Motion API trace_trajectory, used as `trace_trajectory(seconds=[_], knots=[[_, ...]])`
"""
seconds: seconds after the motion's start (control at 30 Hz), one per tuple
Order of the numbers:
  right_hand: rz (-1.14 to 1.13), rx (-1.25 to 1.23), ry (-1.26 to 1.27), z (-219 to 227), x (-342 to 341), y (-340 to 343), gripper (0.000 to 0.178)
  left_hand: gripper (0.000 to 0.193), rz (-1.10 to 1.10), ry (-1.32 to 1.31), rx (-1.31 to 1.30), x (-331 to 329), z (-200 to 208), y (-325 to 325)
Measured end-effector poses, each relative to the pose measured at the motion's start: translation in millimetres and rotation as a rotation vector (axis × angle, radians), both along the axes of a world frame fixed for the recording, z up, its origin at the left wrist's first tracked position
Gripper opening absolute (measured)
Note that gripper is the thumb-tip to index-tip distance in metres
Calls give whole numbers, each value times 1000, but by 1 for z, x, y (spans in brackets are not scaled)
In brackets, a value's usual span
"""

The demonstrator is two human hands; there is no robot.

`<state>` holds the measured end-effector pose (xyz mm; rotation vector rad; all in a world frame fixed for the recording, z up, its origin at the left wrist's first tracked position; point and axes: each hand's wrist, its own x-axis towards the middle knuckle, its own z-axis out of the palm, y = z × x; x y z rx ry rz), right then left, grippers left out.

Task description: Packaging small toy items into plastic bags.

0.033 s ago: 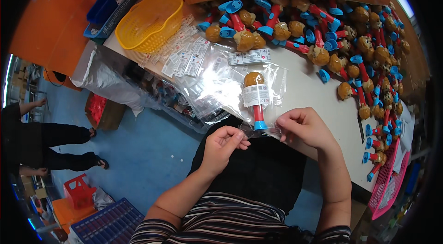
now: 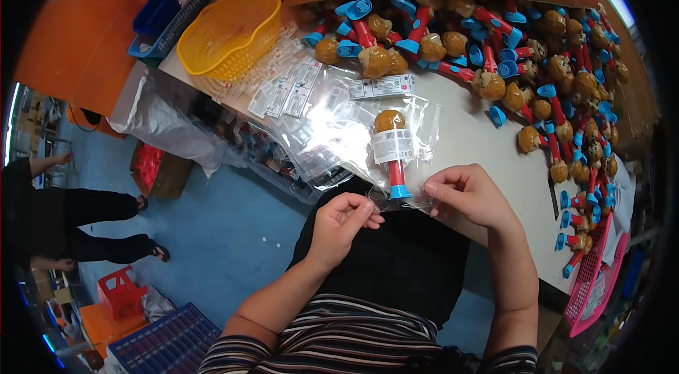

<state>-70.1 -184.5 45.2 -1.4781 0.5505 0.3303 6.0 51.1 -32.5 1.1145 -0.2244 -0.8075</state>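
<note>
A toy (image 2: 397, 174) with a brown round head, red stem and blue base lies in a clear plastic bag (image 2: 426, 135) at the table's near edge. A white printed label (image 2: 393, 146) wraps its middle. My left hand (image 2: 342, 227) pinches the bag's near left corner between thumb and finger. On the opposite corner my right hand (image 2: 467, 194) grips the film the same way, so the bag's near edge stretches between both hands, just below the blue base. Flat clear bags (image 2: 311, 137) are stacked to the left of the toy, with a folded label strip (image 2: 382, 87) beyond it.
Many similar toys (image 2: 488, 84) are heaped at the far and right sides of the table (image 2: 463, 137). A yellow basket (image 2: 230, 34) and blue bins (image 2: 166, 20) stand far left. A pink basket (image 2: 601, 282) is at right. Another person (image 2: 78, 222) stands at left.
</note>
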Motion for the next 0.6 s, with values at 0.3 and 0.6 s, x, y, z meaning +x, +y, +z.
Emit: trace_trajectory(seconds=[0.3,0.6], knots=[[30,-83,-58,-8,-4,1,17,11,39,-28,-1,-4,1,-1],[-219,299,-161,-10,-23,24,19,11,68,-10,24,-8,-1,-2]])
